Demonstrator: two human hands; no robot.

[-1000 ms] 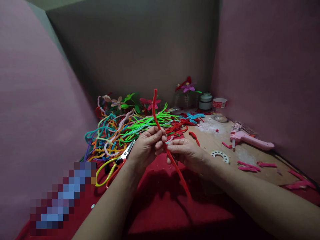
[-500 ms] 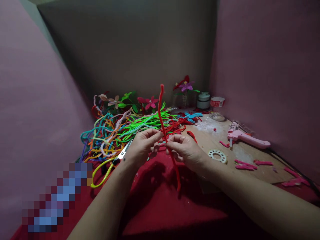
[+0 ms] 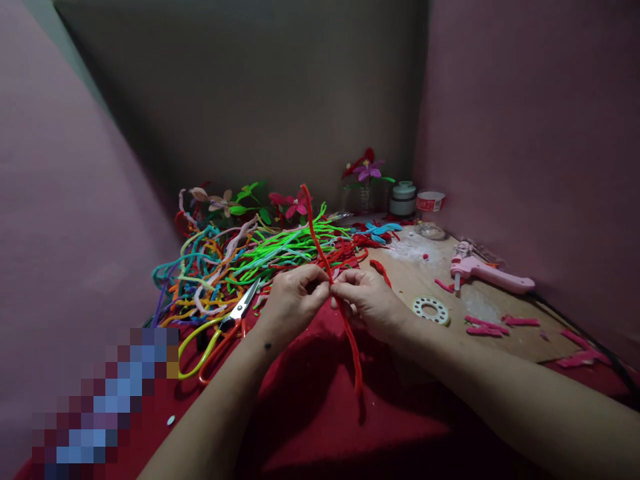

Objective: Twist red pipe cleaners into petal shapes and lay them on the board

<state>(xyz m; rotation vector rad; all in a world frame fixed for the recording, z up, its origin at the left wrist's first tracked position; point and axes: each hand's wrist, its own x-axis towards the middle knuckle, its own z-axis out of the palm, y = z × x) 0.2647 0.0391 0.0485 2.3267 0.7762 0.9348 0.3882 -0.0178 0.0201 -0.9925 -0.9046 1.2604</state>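
Both hands pinch a long red pipe cleaner [image 3: 316,233] near its middle, above the red cloth [image 3: 320,413]. My left hand [image 3: 297,297] is closed on it with thumb and forefinger, and my right hand [image 3: 369,299] grips it right alongside, the fingertips nearly touching. One end of the pipe cleaner rises and leans left; the other hangs down below the hands. Scissors [image 3: 220,333] with yellow and orange handles lie left of my left wrist. Behind the hands spreads a pile of green pipe cleaners [image 3: 280,247] with other colours to the left.
On the board [image 3: 400,287] at right are a pink glue gun [image 3: 493,275], a white ring with holes [image 3: 431,311] and pink pieces [image 3: 487,327]. Pipe-cleaner flowers [image 3: 369,170], a lidded jar [image 3: 403,199] and a tape roll [image 3: 430,201] stand behind. A blurred patch covers the lower left.
The upper end of the red pipe cleaner has tipped left and lower, and its lower end hangs further down. My hands have drawn closer together. The view has shifted slightly.
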